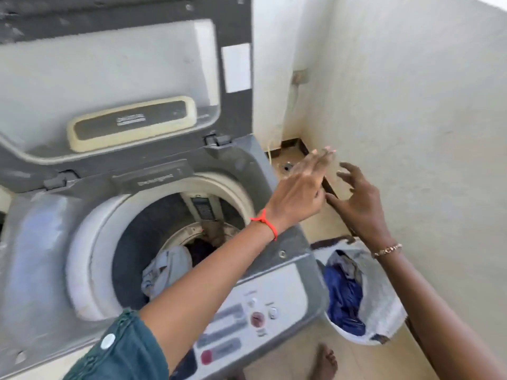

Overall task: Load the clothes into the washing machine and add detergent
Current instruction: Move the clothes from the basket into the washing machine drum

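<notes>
**A:** Teal sleeve (123, 349) with a white button, lowest in the frame. Which arm is that?

**B:** It's the left one, reaching across the washing machine (41, 242). At its end the left hand (299, 190) is beyond the machine's far right corner. The fingers are straight and hold nothing, and the hand is blurred.

**A:** And the right hand (359, 198)?

**B:** It's just beside the left one, on its right. The fingers are spread and loosely bent, and they grip nothing either.

**A:** Where are the clothes?

**B:** In two places. Some lie in the drum (137, 242) below the left forearm, with a pale blue-grey garment (164, 270) on darker ones. The rest sit in a white bag (384, 305) on the floor (356, 363), below the right wrist. Dark blue cloth (343, 300) shows at its mouth.

**A:** And the lid (96, 78)?

**B:** It stands raised, left of both hands. The control panel (247, 325) lies under the left forearm, between the drum and the bag.

**A:** Anything further out?

**B:** There's a red thread (267, 224) round the left wrist and a bracelet (386, 250) on the right. A bare foot (325, 360) is near the bag, and a pale wall (411, 105) is behind the right hand.
</notes>
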The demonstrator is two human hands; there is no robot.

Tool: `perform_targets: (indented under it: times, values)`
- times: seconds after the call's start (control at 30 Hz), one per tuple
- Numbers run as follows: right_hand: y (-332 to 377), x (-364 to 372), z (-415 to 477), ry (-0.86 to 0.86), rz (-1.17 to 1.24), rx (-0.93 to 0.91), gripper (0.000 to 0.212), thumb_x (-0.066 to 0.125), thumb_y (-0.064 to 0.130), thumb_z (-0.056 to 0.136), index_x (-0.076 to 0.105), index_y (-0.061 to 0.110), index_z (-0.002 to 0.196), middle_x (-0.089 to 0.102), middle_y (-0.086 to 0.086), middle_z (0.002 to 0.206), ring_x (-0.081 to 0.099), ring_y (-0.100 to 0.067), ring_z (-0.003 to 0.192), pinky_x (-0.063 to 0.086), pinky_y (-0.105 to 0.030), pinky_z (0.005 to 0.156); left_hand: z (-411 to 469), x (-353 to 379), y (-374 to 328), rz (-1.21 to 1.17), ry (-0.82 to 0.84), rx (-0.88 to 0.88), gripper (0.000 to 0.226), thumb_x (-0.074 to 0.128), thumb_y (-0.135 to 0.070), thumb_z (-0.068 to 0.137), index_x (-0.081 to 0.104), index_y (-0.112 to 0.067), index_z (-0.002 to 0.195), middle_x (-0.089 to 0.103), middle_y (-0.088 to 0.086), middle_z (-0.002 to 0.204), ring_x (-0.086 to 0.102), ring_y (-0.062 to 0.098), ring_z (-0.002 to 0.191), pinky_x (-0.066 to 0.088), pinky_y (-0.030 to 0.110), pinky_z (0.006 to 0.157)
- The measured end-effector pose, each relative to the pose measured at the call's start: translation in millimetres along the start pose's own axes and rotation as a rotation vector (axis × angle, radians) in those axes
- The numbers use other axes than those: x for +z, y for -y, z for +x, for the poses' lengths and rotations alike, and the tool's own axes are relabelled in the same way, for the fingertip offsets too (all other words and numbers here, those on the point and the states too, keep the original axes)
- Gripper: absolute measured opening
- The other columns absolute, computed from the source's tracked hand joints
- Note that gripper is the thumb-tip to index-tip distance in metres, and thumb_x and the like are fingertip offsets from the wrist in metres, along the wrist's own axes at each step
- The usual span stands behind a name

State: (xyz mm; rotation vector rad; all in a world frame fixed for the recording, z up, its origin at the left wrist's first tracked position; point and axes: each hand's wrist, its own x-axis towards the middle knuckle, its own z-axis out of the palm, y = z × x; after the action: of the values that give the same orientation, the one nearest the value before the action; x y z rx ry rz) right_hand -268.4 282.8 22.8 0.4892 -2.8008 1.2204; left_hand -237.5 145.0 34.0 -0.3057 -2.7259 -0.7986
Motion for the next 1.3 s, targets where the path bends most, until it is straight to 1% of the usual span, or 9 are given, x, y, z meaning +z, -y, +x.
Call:
perform_targets:
  times: [0.1,0.33,0.57,0.67,0.73,0.87,1.13,1.23,1.3]
  values:
    - [-80,-39,-18,-0.019,-0.035,0.155,0.069,0.077,0.013,0.071,0.043,0.008,0.130,0.061,-0.018,0.120,0.059,-0.030,0.110,0.050,-0.040,0.088,35,63,-49,-0.005,0.085,0.076,0.075,0.053,0.001,0.078,0.023,-0.010,0.147,0.023,0.010,0.154,0.018,0.027,0.143,0.021,0.038,0.117]
    - [-265,-59,-82,0.113,-0.097,0.386,0.074,0.072,0.019,0.076,0.032,0.010,0.137,0.060,-0.016,0.122,0.059,-0.034,0.109,0.050,-0.045,0.086,48,242,-83,0.002,0.434,-0.044,0.087,0.052,-0.002,0.077,0.007,-0.015,0.150,0.003,0.009,0.158,-0.002,0.028,0.146,0.010,0.048,0.118]
    - [-404,32,-132,0.241,-0.170,0.448,0.092,0.072,0.033,0.076,0.015,0.013,0.146,0.044,-0.013,0.141,0.051,-0.029,0.121,0.045,-0.037,0.091,-34,418,-24,0.204,0.736,0.007,0.102,0.062,-0.025,0.074,-0.007,-0.013,0.149,-0.010,0.008,0.157,-0.021,0.023,0.140,-0.005,0.049,0.117]
    - [-458,96,-155,0.316,-0.258,0.431,0.104,0.073,0.040,0.071,0.008,0.012,0.146,0.032,-0.013,0.148,0.033,-0.031,0.136,0.035,-0.045,0.107,-66,490,13,0.336,0.827,0.051,0.113,0.071,-0.038,0.064,0.001,-0.012,0.149,0.008,0.009,0.157,-0.007,0.025,0.143,0.004,0.058,0.113]
    - [-489,135,-168,0.332,-0.371,0.390,0.120,0.080,0.047,0.057,0.008,0.010,0.145,0.037,-0.016,0.146,0.039,-0.034,0.132,0.037,-0.052,0.101,-84,525,37,0.438,0.856,0.091,0.113,0.072,-0.041,0.060,0.008,-0.010,0.148,0.013,0.009,0.156,0.004,0.023,0.143,0.004,0.063,0.110]
    - [-534,197,-188,0.376,-0.490,0.370,0.146,0.083,0.058,0.037,0.001,0.002,0.145,0.040,-0.022,0.142,0.042,-0.035,0.129,0.029,-0.051,0.106,-115,579,81,0.519,0.913,0.159,0.107,0.062,-0.029,0.079,-0.023,-0.014,0.141,-0.032,0.006,0.147,-0.029,0.022,0.137,-0.028,0.059,0.102]
    - [-586,267,-210,0.463,-0.576,0.432,0.150,0.078,0.066,0.040,-0.010,0.005,0.144,0.019,-0.021,0.152,0.021,-0.036,0.140,0.026,-0.057,0.109,-143,640,121,0.591,0.946,0.299,0.127,0.073,-0.044,0.069,-0.030,-0.021,0.141,-0.040,0.007,0.143,-0.019,0.030,0.143,-0.025,0.066,0.100]
    - [-593,281,-204,0.478,-0.563,0.494,0.141,0.077,0.065,0.046,-0.007,0.008,0.143,0.010,-0.023,0.153,0.013,-0.039,0.141,0.022,-0.062,0.107,-144,656,131,0.585,0.875,0.339,0.119,0.070,-0.045,0.072,-0.020,-0.023,0.145,-0.033,0.008,0.146,-0.013,0.033,0.144,-0.019,0.070,0.100]
    - [-599,287,-195,0.464,-0.535,0.525,0.137,0.072,0.065,0.056,-0.022,0.011,0.140,-0.004,-0.022,0.154,0.000,-0.038,0.142,0.016,-0.065,0.106,-143,663,138,0.590,0.840,0.374,0.111,0.066,-0.040,0.076,-0.020,-0.023,0.145,-0.028,0.008,0.149,-0.011,0.034,0.144,-0.017,0.071,0.098]
